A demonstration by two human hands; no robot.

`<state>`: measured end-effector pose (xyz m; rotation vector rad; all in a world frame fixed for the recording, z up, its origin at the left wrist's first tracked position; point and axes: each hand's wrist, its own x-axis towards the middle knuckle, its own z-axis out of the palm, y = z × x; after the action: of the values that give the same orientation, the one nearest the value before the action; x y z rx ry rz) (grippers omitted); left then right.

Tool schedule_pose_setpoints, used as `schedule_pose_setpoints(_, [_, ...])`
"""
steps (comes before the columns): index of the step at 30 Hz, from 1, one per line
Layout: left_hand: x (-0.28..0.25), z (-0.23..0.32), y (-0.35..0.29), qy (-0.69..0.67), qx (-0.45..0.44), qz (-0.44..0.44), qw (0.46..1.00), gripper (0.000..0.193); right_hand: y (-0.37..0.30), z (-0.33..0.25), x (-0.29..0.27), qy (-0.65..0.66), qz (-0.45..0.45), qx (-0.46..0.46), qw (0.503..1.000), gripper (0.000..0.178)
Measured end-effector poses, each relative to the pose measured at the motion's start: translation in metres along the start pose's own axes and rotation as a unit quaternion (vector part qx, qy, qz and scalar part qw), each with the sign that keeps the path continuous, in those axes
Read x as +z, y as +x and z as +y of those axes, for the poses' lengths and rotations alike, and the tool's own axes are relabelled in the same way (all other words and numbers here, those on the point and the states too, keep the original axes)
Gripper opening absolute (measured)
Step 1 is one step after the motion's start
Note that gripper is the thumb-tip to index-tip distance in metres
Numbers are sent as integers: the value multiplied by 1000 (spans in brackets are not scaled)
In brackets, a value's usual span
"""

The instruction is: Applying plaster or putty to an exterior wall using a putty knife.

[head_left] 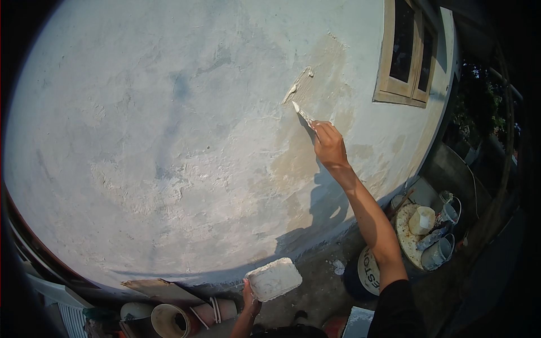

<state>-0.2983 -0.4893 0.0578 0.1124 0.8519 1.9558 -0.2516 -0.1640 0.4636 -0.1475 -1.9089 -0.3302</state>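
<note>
My right hand (329, 145) is raised to the wall (169, 124), its fingers closed around a putty knife (305, 116). The knife is coated in white paste. Its tip sits just below a thick off-white smear of putty (297, 87) on a beige patch; whether it touches the wall I cannot tell. Low down, my left hand (251, 299) grips the left edge of a white rectangular tub (299, 275) that is tilted and crusted with paste. The tub's outer side hides part of those fingers.
A wooden-framed window (387, 89) is at the upper right. Below it, a round paint-spattered surface (403, 225) carries a white container (422, 220) and small buckets (437, 254). A dark drum (360, 276) stands under my right arm. More buckets (169, 320) line the wall's foot at lower left.
</note>
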Motion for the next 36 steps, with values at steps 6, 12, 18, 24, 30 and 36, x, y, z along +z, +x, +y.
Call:
schedule_pose_setpoints(6, [4,-1,-10,36,7,-5,999,64,89,41,-35,-52,79,14,995,29])
schedule_pose_setpoints(12, [-2,-6,-15,42,-3,-6,999,66,84,30,-10,-29,5,-29,999,28])
schedule_pose_setpoints(18, [-4,-2,-14,46,-23,8,999,67,16,-2,24,-32,-69,-58,995,14])
schedule_pose_setpoints(24, [-3,-4,-13,43,-21,7,999,69,-57,-18,58,-86,-115,-53,988,22])
schedule_pose_setpoints(30, [-5,4,-21,47,-8,-21,999,66,-73,-17,49,-38,-60,-46,996,25])
schedule_pose_setpoints(36, [-6,-2,-25,17,-1,-8,1000,60,-1,16,0,-34,36,13,999,25])
